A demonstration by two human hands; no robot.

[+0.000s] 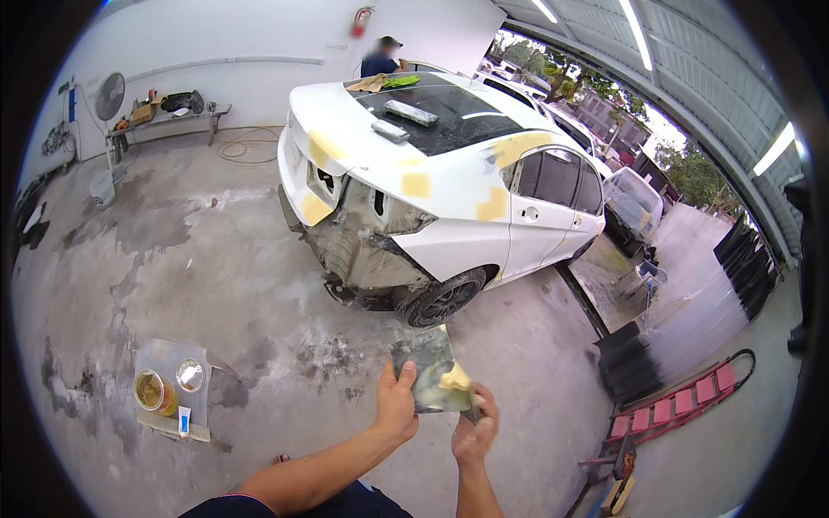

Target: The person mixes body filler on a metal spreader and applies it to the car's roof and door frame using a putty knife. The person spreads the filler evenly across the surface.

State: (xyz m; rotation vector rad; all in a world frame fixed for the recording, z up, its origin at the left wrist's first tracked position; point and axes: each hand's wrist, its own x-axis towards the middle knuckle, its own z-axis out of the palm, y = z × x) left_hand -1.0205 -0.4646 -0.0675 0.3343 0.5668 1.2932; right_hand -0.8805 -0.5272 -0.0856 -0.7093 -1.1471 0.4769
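My left hand [397, 402] grips a flat mixing board [420, 350] by its left edge, thumb on top. The board's face is smeared grey and pale, and a lump of yellow body filler [455, 378] lies near its right side. At the board's lower right corner my right hand [474, 433] is closed round a small dark spreader [472, 415], which is mostly hidden by the fingers. Beyond both hands stands a white car [466, 233] with yellow filler patches on its rear panels. Its rear bumper is off.
At the left, a low stand [199, 414] carries an open tub of yellowish paste [155, 393], a round lid [190, 375] and a tube [184, 420]. A red ladder-like frame [682, 401] lies right. Sanding blocks [411, 112] rest on the car; another person [380, 62] is behind it.
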